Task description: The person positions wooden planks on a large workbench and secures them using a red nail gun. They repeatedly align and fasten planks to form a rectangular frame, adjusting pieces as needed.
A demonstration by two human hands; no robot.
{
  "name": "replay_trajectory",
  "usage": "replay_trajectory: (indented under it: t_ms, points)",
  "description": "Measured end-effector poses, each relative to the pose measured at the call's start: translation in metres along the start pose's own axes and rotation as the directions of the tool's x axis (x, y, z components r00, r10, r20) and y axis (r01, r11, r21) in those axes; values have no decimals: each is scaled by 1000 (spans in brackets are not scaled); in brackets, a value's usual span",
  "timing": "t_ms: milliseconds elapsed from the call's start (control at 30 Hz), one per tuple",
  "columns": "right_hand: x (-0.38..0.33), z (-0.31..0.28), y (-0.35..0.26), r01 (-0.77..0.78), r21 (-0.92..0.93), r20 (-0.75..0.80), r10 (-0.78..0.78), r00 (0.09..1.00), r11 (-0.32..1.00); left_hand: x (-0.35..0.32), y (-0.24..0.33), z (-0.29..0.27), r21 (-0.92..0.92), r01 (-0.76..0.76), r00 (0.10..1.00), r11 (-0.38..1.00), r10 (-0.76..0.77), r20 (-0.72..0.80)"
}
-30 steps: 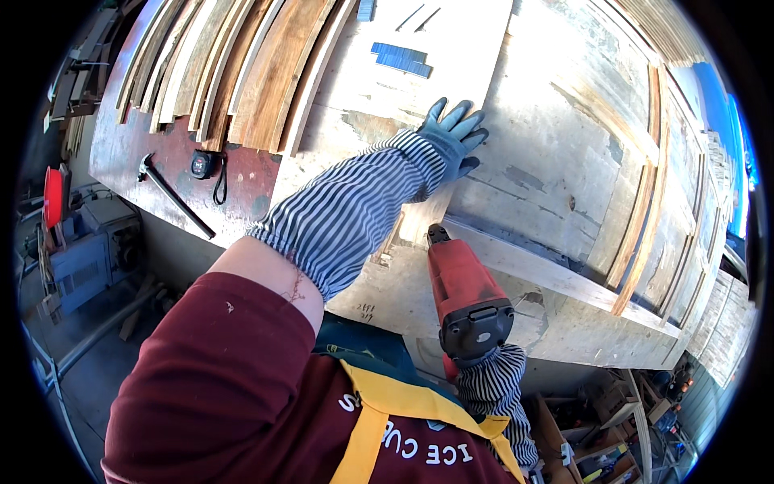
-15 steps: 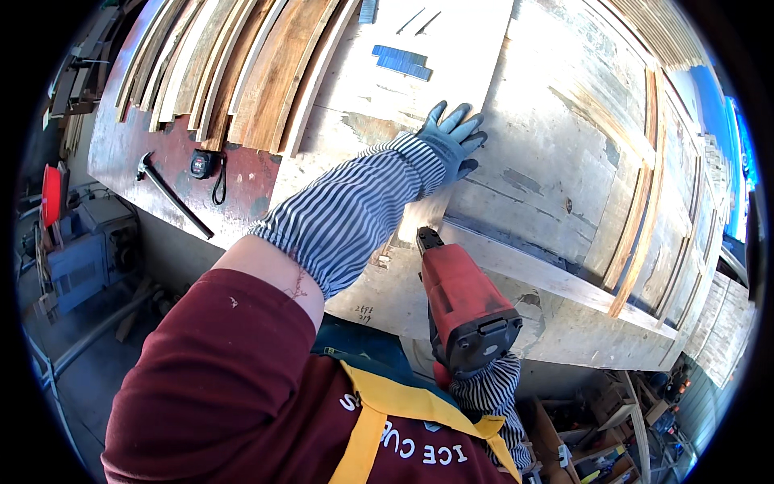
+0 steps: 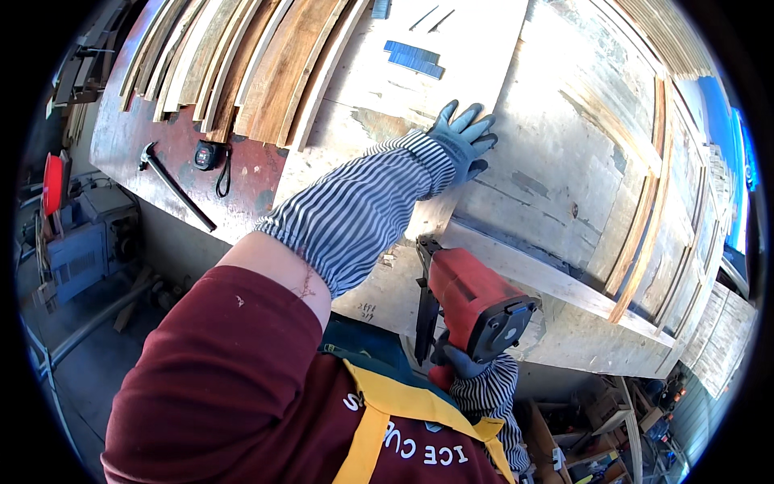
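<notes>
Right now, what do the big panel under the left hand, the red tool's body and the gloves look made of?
Panel: looks like plywood or board, unfinished, pale and stained, grain streaks visible. Red nail gun: body seems painted metal or hard plastic, smooth with a slight sheen; black end cap. Glove on left hand: grey-blue knit, apparently coated. Right hand: mostly hidden.

Red nail gun [image 3: 472, 306] shifted left and slightly down-frame over the last second, nose now nearer the striped sleeve. Right hand [image 3: 461, 363] followed it. Its black rear cap now faces lower right.
</notes>
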State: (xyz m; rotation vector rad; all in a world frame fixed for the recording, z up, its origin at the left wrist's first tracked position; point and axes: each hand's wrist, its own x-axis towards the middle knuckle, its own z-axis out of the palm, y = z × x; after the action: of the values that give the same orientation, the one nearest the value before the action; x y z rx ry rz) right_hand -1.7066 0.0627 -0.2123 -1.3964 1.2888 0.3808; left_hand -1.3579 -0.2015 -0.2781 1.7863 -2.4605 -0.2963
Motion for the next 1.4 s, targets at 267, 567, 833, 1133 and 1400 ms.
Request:
replay_trajectory:
  t_ms: [267, 567, 833, 1133, 1400]
  points:
    - [-2, 4, 5, 2, 6, 5, -2, 1000, 1000, 1, 1, 1, 3, -10, 999, 1000, 10, -30]
    - [2, 6, 4, 10, 10, 10, -10, 1000, 1000, 3, 3, 5, -6, -13, 998, 1000, 13, -69]
    - [20, 4, 4, 69, 10, 29, -69, 997, 998, 1, 3, 3, 29, 4, 998, 1000, -2, -60]
    - [2, 12, 10, 45, 28, 13, -46, 999, 999, 0, 5, 3, 12, -12, 996, 1000, 13, -84]
    - [-38, 33, 39, -16, 44, 5, 15, 1000, 999, 0, 5, 6, 28, -8, 997, 1000, 10, -78]
